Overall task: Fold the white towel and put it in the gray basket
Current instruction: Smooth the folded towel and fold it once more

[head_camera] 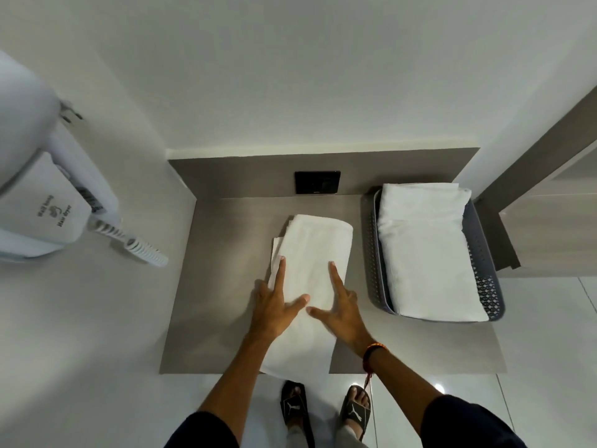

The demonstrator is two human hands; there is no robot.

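You are pressing your left hand (274, 307) and right hand (339, 307) flat, fingers spread wide and gripping nothing, on the white towel (311, 253), which is lying as a long folded strip on the counter (219, 286). More folding is probably remaining. At far right, the gray basket (484, 286) is already holding another folded towel (426, 250).

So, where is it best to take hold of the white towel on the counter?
Probably at its near end, which hangs over the counter edge: both hands can slip under it from the person's side. The towel lies long and narrow, its far end a rounded fold.
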